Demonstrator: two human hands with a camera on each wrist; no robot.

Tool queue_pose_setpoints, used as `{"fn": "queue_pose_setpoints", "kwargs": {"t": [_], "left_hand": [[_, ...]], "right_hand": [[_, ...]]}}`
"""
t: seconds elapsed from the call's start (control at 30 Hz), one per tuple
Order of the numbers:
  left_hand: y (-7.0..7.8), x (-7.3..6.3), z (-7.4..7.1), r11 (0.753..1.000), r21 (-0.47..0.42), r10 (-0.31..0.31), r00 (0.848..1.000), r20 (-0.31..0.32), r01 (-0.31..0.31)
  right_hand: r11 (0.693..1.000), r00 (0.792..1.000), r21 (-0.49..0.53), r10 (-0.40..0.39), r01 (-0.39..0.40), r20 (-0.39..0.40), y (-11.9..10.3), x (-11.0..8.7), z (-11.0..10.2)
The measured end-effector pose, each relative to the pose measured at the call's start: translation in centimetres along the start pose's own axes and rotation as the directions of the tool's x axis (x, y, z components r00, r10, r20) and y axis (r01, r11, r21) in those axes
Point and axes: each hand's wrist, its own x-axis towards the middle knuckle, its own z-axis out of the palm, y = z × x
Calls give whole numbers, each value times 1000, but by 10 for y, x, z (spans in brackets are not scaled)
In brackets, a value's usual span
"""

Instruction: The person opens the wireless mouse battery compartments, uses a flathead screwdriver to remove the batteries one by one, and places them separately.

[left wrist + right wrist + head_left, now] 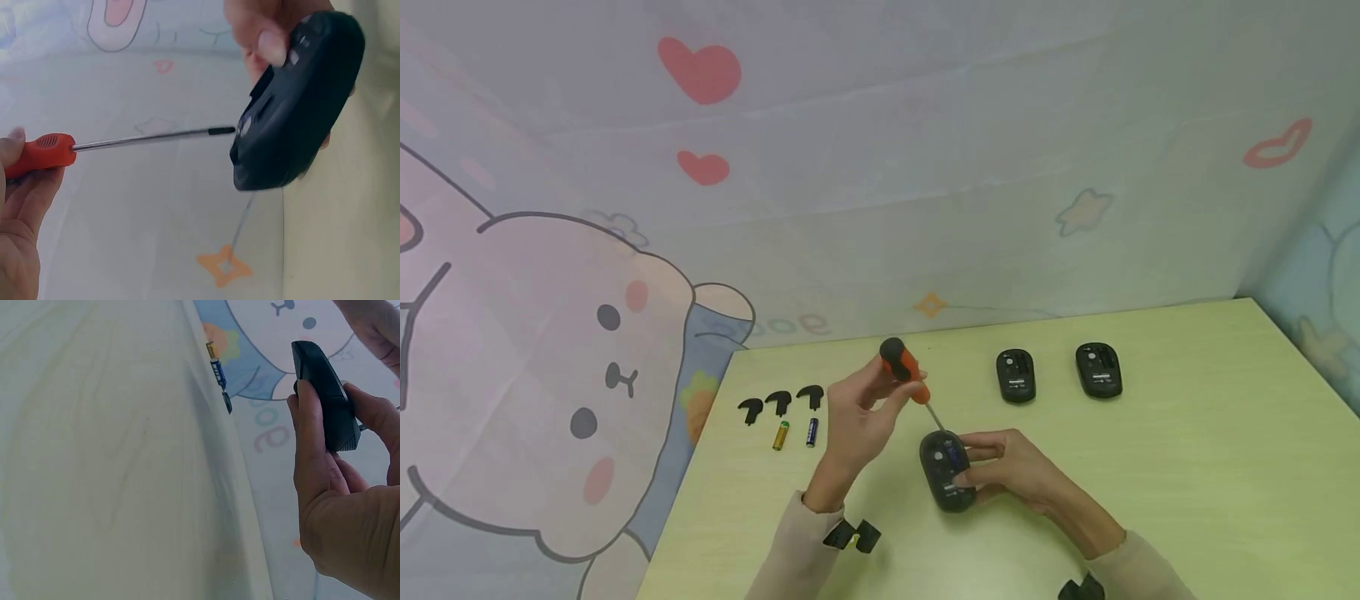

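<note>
A black computer mouse [942, 483], underside up, is gripped by my right hand [1011, 468] above the table, thumb on its underside. My left hand [861, 417] holds a screwdriver [910, 371] by its orange and black handle. In the left wrist view, the dark tip of the screwdriver [222, 131] meets or nearly meets the underside of the mouse [306, 100]; exact contact cannot be told. The right wrist view shows the mouse [325, 394] edge-on between the right hand's thumb and fingers.
Two more black mice [1017, 375] [1099, 369] lie underside up at the back right. Several black curved covers [781, 402] lie in a row at the left, with a gold battery [781, 435] and a blue battery [812, 432] in front. A printed cloth backdrop [880, 208] rises behind the table [1210, 417].
</note>
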Motion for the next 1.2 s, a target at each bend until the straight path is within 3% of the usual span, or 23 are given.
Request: {"fn": "queue_pose_setpoints", "kwargs": {"t": [0.1,0.23,0.43,0.6,0.73,0.87,0.97,1.07,1.2], "left_hand": [[8,-2,4,992,28,118,992,54,-120],[16,-3,7,972,86,213,973,83,-220],[16,-2,6,961,118,242,967,80,-251],[11,2,1,980,95,172,984,49,-176],[7,4,-1,995,59,77,997,6,-77],[1,4,-5,998,47,-30,999,-22,31],[-5,4,-8,991,17,-131,990,-59,132],[-11,3,-11,971,-68,-234,969,-84,228],[-17,1,-12,938,-156,-323,943,-79,308]], "right_hand": [[1000,1000,-4,2,-2,-2,1,0,0],[1000,1000,-1,1,-1,-2,1,0,0],[1000,1000,-10,-9,9,-19,0,1,4],[1000,998,-9,-5,5,-59,-1,3,8],[1000,996,-28,-6,3,-87,-3,3,9],[998,997,-66,-11,6,-76,-5,2,10],[996,998,-92,-16,10,-68,-7,1,9],[994,998,-106,-21,15,-59,-9,-1,9],[993,999,-120,-23,19,-31,-10,-3,8]]}}
